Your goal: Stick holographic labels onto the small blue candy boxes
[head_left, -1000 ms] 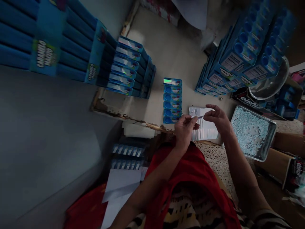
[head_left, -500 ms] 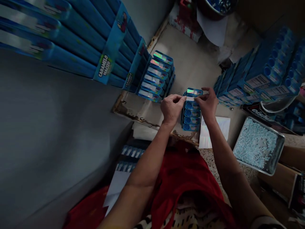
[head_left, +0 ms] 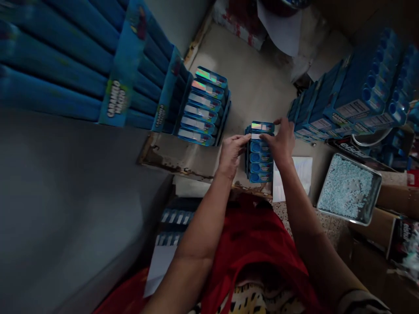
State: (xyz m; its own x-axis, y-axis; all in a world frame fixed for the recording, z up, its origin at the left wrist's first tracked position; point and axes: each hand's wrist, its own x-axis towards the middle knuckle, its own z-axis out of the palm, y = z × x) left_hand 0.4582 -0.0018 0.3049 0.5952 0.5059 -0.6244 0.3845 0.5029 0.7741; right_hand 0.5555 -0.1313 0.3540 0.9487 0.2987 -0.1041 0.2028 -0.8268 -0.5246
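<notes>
A short blue display box [head_left: 248,165] holds a row of blue candy packs [head_left: 261,168] with round caps facing up. A small white sticker [head_left: 255,136] lies across the second pack from the far end. My left hand [head_left: 230,152] is closed, its fingertips at the sticker's left end. My right hand [head_left: 283,138] has its thumb at the sticker's right end, with the fingers bent by the far right side of the box. The farthest pack [head_left: 262,127] carries a shiny sticker. A sheet of stickers [head_left: 293,179] lies right of the box, partly under my right forearm.
More display boxes [head_left: 204,104] stand at left, several with stickered packs, beside a tall stack [head_left: 75,69] near the wall. Another stack [head_left: 347,96] stands at right. A metal tray [head_left: 348,189] of pale blue candies sits near cardboard boxes [head_left: 375,231]. The table's edge [head_left: 186,171] is worn.
The sticker, earlier held between both hands' fingertips, now appears to lie along the pack. My right thumb has moved left over it. The whole view has shifted slightly.
</notes>
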